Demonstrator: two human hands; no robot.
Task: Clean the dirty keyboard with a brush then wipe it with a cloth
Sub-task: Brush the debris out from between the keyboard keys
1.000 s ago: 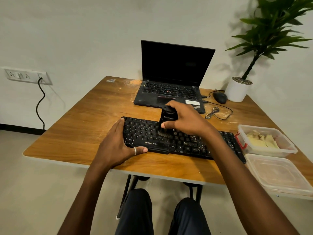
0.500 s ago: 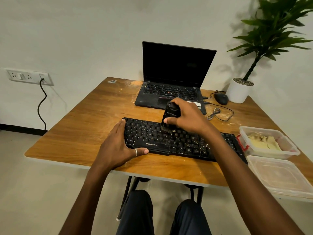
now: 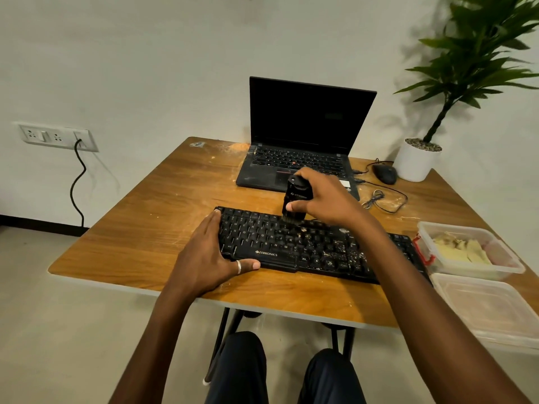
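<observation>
Only mid-brushing here: right hand point(image 3: 329, 199) grips the brush point(image 3: 296, 196), left hand point(image 3: 204, 258) lies flat bracing the keyboard point(image 3: 277, 246), crumbs point(image 3: 338, 249) everywhere, no wiping yet.

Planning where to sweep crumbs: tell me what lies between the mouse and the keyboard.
Head view: a thin black cable, partly coiled, lies on the dusty table between the mouse and the keyboard.
</observation>
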